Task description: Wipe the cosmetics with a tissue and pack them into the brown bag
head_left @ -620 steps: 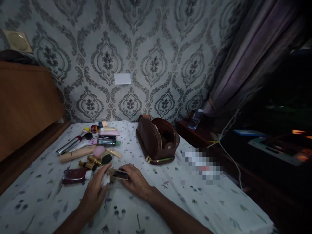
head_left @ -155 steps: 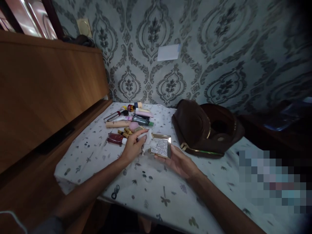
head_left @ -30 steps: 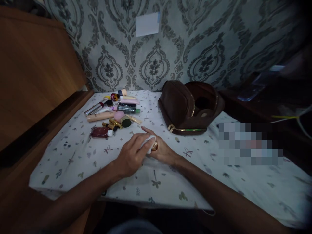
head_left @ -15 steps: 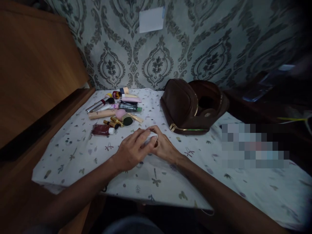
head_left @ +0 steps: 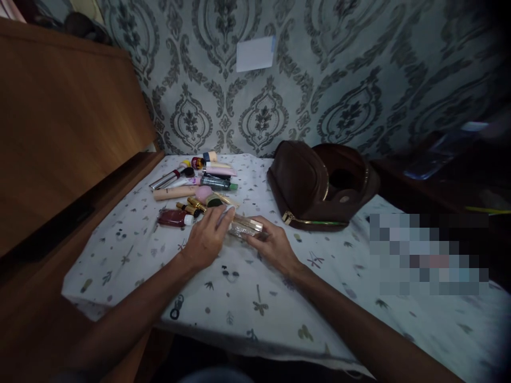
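Observation:
My right hand [head_left: 275,244] is closed on a clear, shiny case [head_left: 244,227] with a pale gold end. At the case's left side, my left hand [head_left: 207,236] pinches a small white piece [head_left: 227,213], perhaps a wipe or tissue; its full shape is hidden by the fingers. Just beyond my left hand lie a dark green round item [head_left: 214,200], a pink sponge [head_left: 203,193] and gold tubes [head_left: 187,208]. A dark red bottle with a white cap [head_left: 172,217] rests left of that hand.
An open brown bag [head_left: 307,186] stands at the back right of the patterned cloth [head_left: 239,303]. Several tubes and bottles, among them a beige tube [head_left: 174,192], lie at the back left. A wooden cabinet [head_left: 72,117] borders the left side.
My hands, clasped together before, have moved apart, and the clear case now shows between them. The camera view has tilted up slightly.

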The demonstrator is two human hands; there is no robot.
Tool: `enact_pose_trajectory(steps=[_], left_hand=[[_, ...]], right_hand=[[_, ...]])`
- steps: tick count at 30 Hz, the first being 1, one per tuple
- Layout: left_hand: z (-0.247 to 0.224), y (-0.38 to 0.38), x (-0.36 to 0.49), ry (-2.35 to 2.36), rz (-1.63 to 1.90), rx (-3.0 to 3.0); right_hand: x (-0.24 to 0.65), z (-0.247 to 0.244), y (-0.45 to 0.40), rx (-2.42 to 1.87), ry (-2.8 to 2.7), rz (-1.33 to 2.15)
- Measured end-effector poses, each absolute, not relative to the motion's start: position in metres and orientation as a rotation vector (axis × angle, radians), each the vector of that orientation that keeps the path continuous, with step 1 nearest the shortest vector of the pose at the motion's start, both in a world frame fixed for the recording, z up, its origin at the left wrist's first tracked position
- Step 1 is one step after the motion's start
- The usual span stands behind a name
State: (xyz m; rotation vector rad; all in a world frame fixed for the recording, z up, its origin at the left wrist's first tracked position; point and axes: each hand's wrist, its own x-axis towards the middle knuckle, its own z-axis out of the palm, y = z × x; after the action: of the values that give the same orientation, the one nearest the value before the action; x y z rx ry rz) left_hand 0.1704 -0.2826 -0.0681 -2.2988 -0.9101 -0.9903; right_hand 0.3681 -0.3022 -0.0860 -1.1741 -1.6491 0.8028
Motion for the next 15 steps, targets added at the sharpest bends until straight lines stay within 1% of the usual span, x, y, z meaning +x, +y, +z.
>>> enact_pose_trajectory(steps=[6, 15], left_hand=[[-0.068, -0.289, 0.177, -0.879, -0.936, -2.317], [-0.064, -0.299, 0.185, -0.783, -0.954, -2.394]], right_hand=[[0.368, -0.084, -0.304, -1.245, -1.731, 0.679], [0.364, -0.084, -0.304, -1.18, -1.826, 0.48]])
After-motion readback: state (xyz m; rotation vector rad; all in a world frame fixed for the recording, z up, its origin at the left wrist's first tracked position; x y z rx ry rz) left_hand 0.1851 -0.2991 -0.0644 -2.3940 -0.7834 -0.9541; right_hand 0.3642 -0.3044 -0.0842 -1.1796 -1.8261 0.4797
